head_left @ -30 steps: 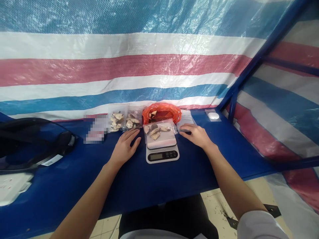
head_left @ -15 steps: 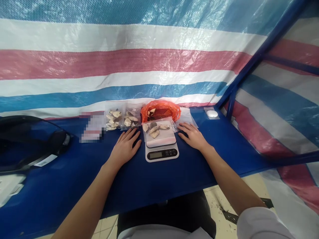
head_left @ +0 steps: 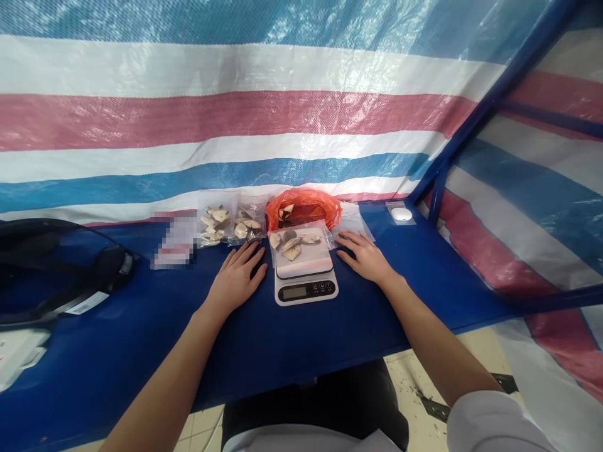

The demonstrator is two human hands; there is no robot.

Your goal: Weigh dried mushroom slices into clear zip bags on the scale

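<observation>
My left hand (head_left: 237,276) lies flat on the blue table, fingers spread, just left of a white digital kitchen scale (head_left: 306,292). A clear bag with several pale dried slices, perhaps mushroom (head_left: 292,245), rests on the scale's platform; the display shows no readable figure. On the scale's other side, my right hand (head_left: 365,254) is flat with fingers apart, its fingertips at the edge of some clear plastic bags (head_left: 351,221). Neither hand holds anything. Behind the scale stands an open orange plastic bag (head_left: 306,207) with more slices inside.
Two clear bags of slices, one at the left (head_left: 215,226) and one nearer (head_left: 248,224), lie beside a blurred-out packet (head_left: 175,242). A black strapped device (head_left: 101,270) and white case (head_left: 19,355) sit far left. A white round object (head_left: 401,215) lies back right, near the blue frame (head_left: 438,188).
</observation>
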